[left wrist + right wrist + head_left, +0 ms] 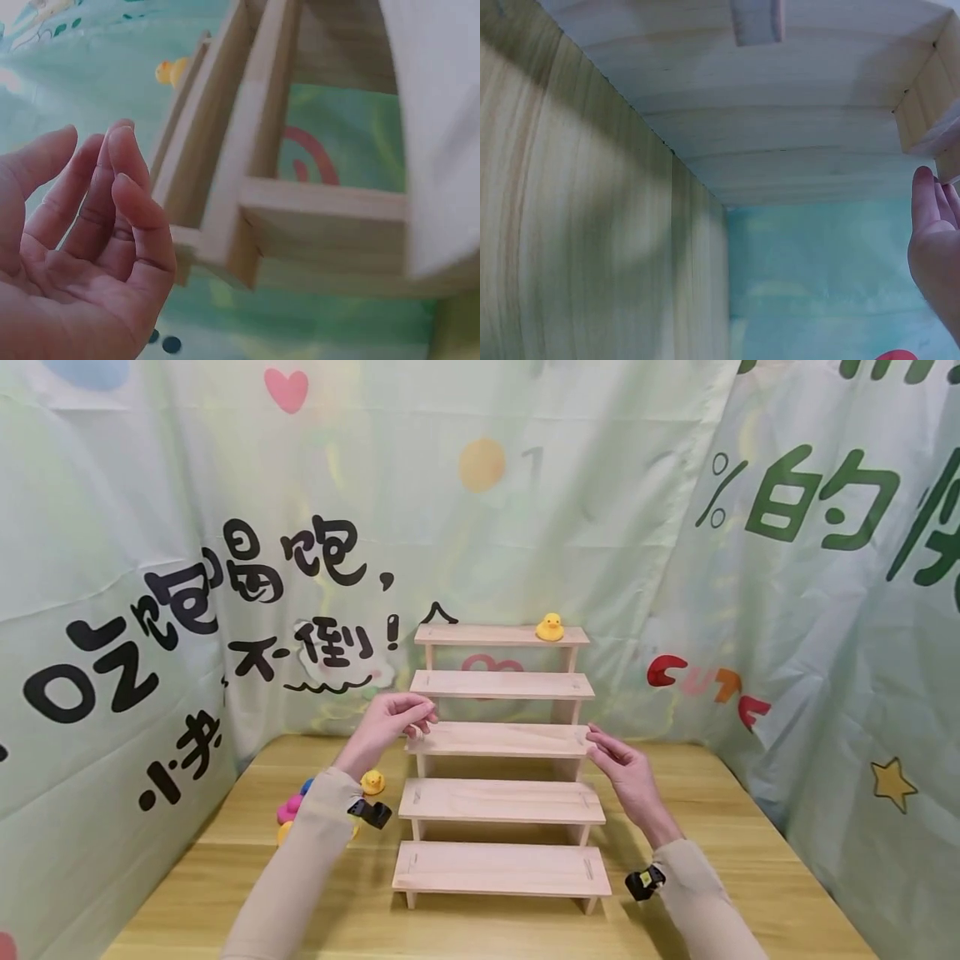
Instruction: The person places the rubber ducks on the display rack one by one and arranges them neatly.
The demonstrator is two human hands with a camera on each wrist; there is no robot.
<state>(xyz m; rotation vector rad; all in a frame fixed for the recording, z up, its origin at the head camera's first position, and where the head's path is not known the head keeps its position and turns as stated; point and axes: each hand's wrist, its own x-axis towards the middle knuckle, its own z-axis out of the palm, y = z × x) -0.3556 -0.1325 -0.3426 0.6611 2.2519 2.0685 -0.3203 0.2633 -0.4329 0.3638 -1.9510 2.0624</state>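
A pale wooden stepped rack (498,870) with several tiers stands on the table, and a yellow rubber duck (550,627) sits at the right of its top tier. My left hand (392,720) is in the air by the left end of the middle tier; in the left wrist view its loosely bent fingers (142,214) hold nothing. At the right end of that tier is my right hand (626,774), its fingertips at the board's edge. The right wrist view shows extended fingers (925,202) beside the wood; whether they touch it I cannot tell.
Left of the rack, partly behind the left sleeve, lie another yellow duck (372,782) and several small pink, blue and yellow things (289,810). A printed curtain (480,543) hangs around the wooden table (712,810). Each wrist wears a small black camera (643,883).
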